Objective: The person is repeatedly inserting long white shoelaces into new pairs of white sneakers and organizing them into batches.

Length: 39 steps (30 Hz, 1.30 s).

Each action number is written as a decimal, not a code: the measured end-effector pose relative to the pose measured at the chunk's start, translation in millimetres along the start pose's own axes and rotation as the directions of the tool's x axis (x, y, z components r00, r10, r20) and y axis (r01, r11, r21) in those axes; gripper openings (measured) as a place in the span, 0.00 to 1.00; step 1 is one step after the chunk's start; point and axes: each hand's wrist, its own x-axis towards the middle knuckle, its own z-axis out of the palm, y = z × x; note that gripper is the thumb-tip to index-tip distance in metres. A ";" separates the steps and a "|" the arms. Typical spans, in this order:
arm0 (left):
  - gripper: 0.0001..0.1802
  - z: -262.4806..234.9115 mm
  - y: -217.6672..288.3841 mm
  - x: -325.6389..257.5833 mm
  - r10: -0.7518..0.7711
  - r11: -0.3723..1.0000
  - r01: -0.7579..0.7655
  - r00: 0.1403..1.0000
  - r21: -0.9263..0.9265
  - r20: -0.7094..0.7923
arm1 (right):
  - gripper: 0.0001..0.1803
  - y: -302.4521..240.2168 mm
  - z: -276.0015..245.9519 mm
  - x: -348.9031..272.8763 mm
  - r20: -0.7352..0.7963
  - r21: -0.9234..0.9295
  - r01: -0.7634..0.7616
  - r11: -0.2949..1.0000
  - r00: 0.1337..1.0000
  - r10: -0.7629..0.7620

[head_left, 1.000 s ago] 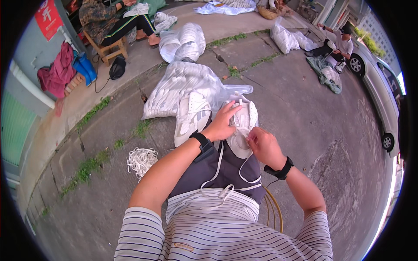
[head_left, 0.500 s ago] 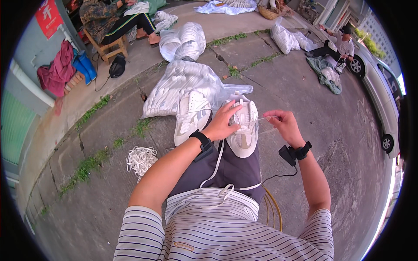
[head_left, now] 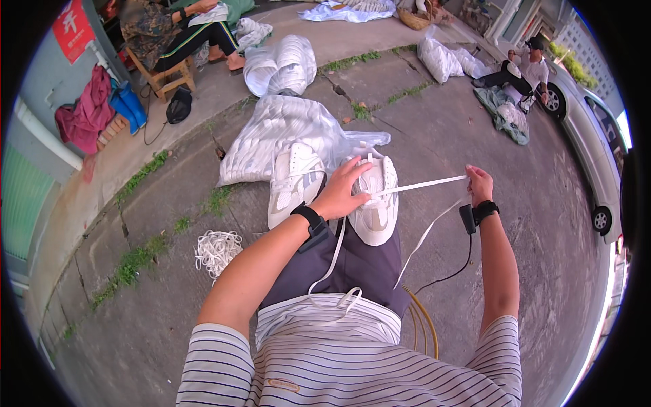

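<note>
A white sneaker [head_left: 378, 227] with grey and beige panels rests on my lap, toe toward me. My left hand [head_left: 339, 195] grips its left side, fingers over the tongue and thumb across the laces. Off to the right, my right hand [head_left: 480, 184] pinches a flat white shoelace [head_left: 427, 184], stretched taut from the eyelets. The lace's loose end hangs from that hand toward my thigh. Another strand droops from the shoe over my lap. Just left of my left hand is a second white sneaker [head_left: 290, 186], with lace threaded through it.
A clear bag of shoes [head_left: 261, 146] lies beyond the sneakers, with another bag [head_left: 285, 64] behind. Left of my lap sits a pile of white laces [head_left: 217, 251]. A yellow hose [head_left: 428, 325] is by my right hip. Two people sit farther off; a silver car [head_left: 588, 146] stands right.
My right hand has moved outward to the right, drawing the lace out into a long straight line. My left hand stays on the sneaker.
</note>
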 end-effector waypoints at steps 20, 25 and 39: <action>0.39 19.6 12.3 25.5 -0.018 1.000 0.018 1.000 -0.014 0.018 | 0.18 -51.7 85.2 -122.4 0.506 0.052 0.221 0.974 0.835 -0.217; 0.39 19.2 13.5 26.6 -0.019 1.000 0.019 1.000 -0.005 0.022 | 0.11 -51.8 86.4 -128.7 0.461 -0.035 0.278 0.960 0.857 -0.231; 0.40 2.4 10.1 24.0 0.018 0.999 -0.020 0.999 0.039 0.051 | 0.09 -82.9 67.4 -131.5 0.457 -0.225 0.702 0.676 0.689 -0.562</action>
